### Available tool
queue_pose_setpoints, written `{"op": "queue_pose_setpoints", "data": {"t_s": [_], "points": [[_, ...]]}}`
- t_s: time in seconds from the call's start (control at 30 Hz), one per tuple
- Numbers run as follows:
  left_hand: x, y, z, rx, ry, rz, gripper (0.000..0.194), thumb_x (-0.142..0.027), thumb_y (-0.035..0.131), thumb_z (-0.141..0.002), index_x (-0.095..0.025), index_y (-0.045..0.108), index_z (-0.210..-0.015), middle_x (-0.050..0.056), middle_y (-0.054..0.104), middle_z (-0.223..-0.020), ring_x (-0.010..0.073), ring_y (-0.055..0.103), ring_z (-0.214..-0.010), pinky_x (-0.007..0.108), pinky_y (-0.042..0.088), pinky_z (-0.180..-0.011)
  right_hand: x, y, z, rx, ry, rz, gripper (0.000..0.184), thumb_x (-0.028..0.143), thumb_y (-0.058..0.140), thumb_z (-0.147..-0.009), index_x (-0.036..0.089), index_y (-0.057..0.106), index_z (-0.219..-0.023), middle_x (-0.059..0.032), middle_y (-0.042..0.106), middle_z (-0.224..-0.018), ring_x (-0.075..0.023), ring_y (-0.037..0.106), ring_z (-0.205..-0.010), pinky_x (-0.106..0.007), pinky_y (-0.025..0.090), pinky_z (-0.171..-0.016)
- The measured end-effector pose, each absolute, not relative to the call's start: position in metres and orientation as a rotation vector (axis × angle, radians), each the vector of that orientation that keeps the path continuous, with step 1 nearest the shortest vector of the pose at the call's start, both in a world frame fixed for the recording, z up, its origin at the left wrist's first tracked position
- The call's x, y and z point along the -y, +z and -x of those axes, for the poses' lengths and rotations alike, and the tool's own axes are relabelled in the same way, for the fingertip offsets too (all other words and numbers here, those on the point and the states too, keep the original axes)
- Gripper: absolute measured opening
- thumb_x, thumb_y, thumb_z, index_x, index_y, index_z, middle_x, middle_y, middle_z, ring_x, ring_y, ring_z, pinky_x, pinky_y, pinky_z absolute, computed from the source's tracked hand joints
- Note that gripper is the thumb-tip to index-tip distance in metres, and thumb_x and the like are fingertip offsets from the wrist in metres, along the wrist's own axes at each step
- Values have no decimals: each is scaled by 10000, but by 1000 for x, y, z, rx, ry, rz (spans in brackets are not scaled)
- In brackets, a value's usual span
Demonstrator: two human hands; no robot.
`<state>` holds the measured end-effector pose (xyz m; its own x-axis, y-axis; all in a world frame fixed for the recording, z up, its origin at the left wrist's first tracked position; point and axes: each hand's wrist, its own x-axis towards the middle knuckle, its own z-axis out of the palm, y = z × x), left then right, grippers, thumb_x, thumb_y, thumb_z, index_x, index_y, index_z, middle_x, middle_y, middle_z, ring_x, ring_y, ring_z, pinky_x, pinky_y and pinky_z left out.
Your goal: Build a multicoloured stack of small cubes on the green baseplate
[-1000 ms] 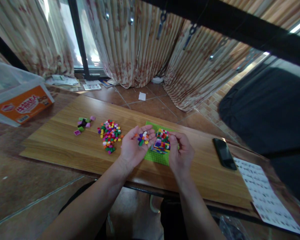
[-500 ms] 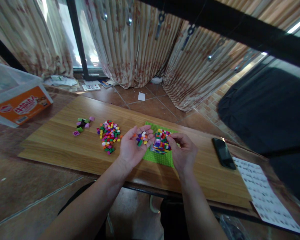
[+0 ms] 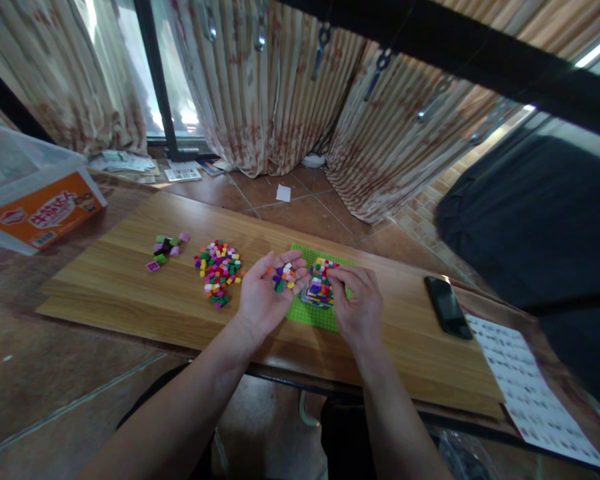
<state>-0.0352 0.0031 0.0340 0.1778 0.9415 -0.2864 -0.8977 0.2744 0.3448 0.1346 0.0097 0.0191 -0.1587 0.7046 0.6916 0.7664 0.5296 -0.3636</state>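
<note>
My left hand [image 3: 263, 293] lies palm up, slightly cupped, holding several small coloured toy bricks [image 3: 284, 276] on the palm and fingers. Right beside its fingertips stands a block built of many-coloured toy bricks [image 3: 320, 288], upright on a green studded baseplate [image 3: 310, 324]. My right hand [image 3: 357, 303] reaches over the right side of this block. Its thumb and forefinger are pinched together at the block's top, and the fingertips hide whatever is between them. The hand covers part of the block and the baseplate.
Loose small bricks [image 3: 220, 267] lie in a pile left of my left hand, with larger pink, green and black bricks [image 3: 166, 248] farther left. A phone [image 3: 447, 307] and a printed sheet [image 3: 530, 387] lie at the right. A clear plastic box [image 3: 35, 193] stands far left.
My right hand has moved a little to the left over the top of the brick block, its fingers still pinched. My left hand and its bricks look unmoved.
</note>
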Motion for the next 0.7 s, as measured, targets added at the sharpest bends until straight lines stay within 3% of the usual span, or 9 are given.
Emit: {"op": "queue_pose_setpoints", "data": {"t_s": [0.43,0.7], "points": [[-3,36,36,-507,1304,-95,352,-325,446,-898,-94,710,-862,102,691,-752,162,648,-692,315,544,-759,-12,16,-135,1971,-78,1289,237,162,518,-888,264,731,-899,-47,699,-962,-226,568,-957,-427,460,-877],[-3,34,35,-500,1304,-105,360,-307,432,-904,-80,708,-868,104,690,-758,164,649,-693,321,542,-767,-10,19,-133,1923,-59,1265,195,173,525,-890,239,708,-910,-45,716,-931,-206,595,-904,-389,462,-861]]}}
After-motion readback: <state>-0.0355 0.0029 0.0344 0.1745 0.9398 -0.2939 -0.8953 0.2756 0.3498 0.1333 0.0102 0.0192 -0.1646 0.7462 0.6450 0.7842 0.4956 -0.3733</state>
